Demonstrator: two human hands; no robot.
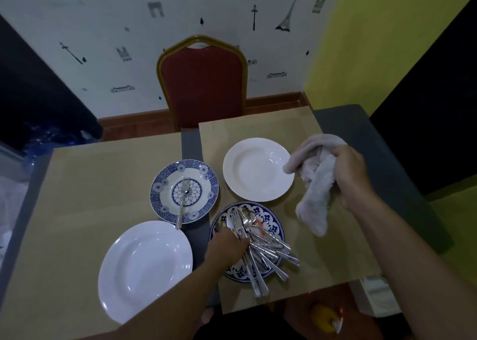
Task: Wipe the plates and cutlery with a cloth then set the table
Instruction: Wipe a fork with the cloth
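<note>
cloth, right hand; "bon jour!" wallpaper

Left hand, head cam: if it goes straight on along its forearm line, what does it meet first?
The cutlery pile on the dark blue plate: the left hand is at its edge, fingertips hidden among the pieces. Past that, probably the white plate, though height is unclear.
</note>
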